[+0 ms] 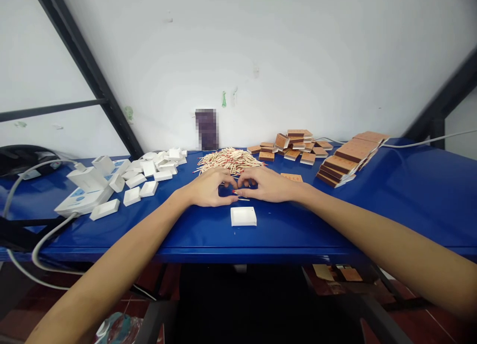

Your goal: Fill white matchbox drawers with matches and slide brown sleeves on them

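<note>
My left hand (208,187) and my right hand (266,185) meet at the middle of the blue table (410,195), fingers curled together around a small bunch of red-tipped matches (236,191). Just behind the hands lies a loose heap of matches (229,160). One stray match (244,200) lies on the table under my fingertips. A white open inner matchbox tray (243,216) sits in front of the hands, near the table's front edge, untouched.
Several white trays (149,172) are scattered at the left beside white devices with cables (84,195). Brown matchbox sleeves (294,145) lie piled at the back right, with a stacked row of sleeves (348,162) further right. A black frame bar (89,70) slants at the left.
</note>
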A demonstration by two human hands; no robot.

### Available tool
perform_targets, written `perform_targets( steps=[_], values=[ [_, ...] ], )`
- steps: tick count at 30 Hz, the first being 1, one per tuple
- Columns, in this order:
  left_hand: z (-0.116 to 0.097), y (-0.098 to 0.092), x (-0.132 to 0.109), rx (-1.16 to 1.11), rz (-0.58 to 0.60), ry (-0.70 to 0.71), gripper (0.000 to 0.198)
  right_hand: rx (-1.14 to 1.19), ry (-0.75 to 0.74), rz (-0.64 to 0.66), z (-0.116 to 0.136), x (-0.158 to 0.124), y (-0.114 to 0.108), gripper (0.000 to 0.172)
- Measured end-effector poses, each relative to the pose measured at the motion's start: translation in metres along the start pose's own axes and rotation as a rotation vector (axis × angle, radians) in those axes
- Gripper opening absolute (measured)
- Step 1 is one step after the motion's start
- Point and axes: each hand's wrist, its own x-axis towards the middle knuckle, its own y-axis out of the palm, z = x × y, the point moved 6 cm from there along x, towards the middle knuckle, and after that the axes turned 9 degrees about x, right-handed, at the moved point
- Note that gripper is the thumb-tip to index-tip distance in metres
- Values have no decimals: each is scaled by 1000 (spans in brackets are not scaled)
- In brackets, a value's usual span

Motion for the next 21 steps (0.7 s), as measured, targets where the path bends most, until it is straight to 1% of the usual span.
perform_targets(
  steps=[4,8,10,12,13,15,18,21],
  values=[
    [-1,1,1,2,9,-16,31,-30,-3,21,2,-2,2,18],
    [-2,2,1,-11,-10,-15,26,31,-33,46,5,-2,2,16],
    [-2,2,2,-25,-15,-10,26,26,-19,4,3,0,-4,15],
    [-1,2,2,-28,-21,-9,24,-33,45,-77,-3,0,-12,14],
    [1,2,2,-20,-30,-15,23,-75,83,-112,-7,0,-16,14],
    [9,0,2,18,-64,-41,20,-154,146,-126,-14,0,-19,15],
    [22,-3,0,97,-105,-75,25,-202,198,-74,-20,0,-15,18],
    [33,-5,-4,151,-86,-101,27,-208,219,-31,-20,0,-10,12]
  ],
)
